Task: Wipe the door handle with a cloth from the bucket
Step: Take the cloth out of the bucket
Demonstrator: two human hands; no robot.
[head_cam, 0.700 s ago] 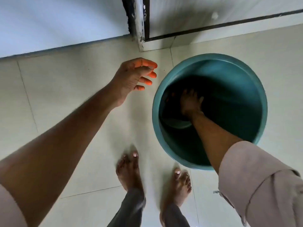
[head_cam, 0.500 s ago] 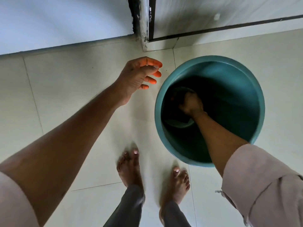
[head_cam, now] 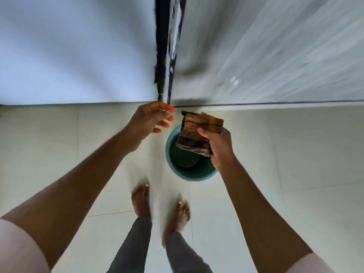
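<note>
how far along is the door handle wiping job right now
Done: the cloth is out of the bucket, which stands on the floor below it. In hand: the right hand holds the folded cloth up above the bucket; the left hand is empty, fingers curled beside it. Left: the wiping itself. No door handle is in view.

Room: tiled corner, daylit.
Pale floor tiles (head_cam: 49,154) meet white wall (head_cam: 74,50); dark chipped door-frame edge (head_cam: 163,56); blurred grey door panel (head_cam: 275,52).
</note>
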